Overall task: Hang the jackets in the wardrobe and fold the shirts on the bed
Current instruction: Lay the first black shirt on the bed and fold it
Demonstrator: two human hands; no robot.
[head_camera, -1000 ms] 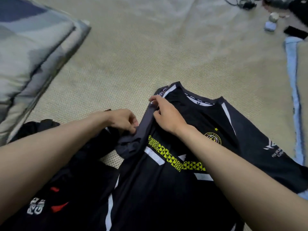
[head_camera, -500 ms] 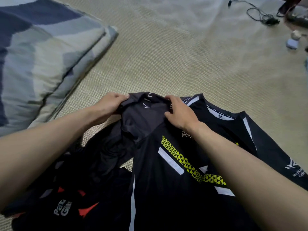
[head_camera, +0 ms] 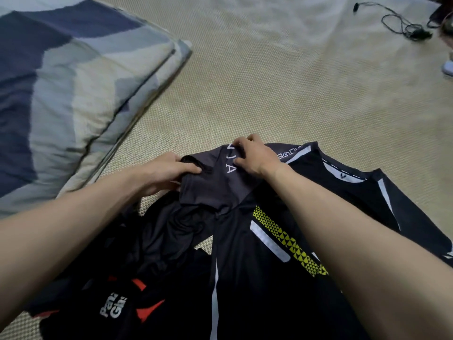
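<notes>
A black sports shirt with a yellow triangle band and white stripes lies spread on the bed, collar toward the far right. Its grey left sleeve, printed with white letters, lies folded back near the shoulder. My left hand pinches the sleeve's left edge. My right hand presses on the sleeve near the shoulder, fingers curled over the cloth. A second black garment with red marks and white lettering lies crumpled at the lower left, partly under my left forearm.
A folded blue, grey and cream quilt lies at the upper left. A black cable sits at the far right corner, with a pale small object at the right edge. Bare beige mattress cover stretches beyond the shirt.
Both hands moved the grey sleeve up and spread it wider across the shoulder; its white letters now show. The view shifted so the quilt looks larger.
</notes>
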